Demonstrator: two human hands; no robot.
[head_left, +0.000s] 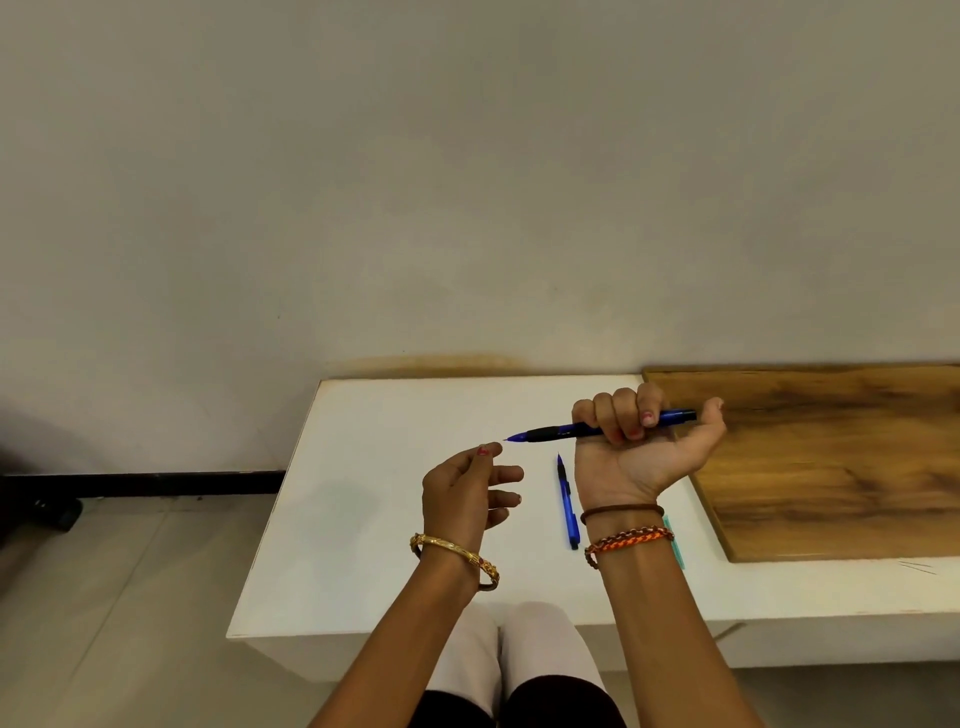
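Above the white bench (363, 519), the right hand (639, 452) fists a blue pen (550, 432), tip toward the loosely spread, empty left hand (467, 493) just beside it; the step seems to be tending the tip, next needing a fine pinch there.

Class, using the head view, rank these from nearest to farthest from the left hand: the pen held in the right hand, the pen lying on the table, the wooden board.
1. Held pen: its tip points at the left hand, almost touching.
2. Lying pen: on the table, between the hands.
3. Wooden board: far right, beyond the right hand.
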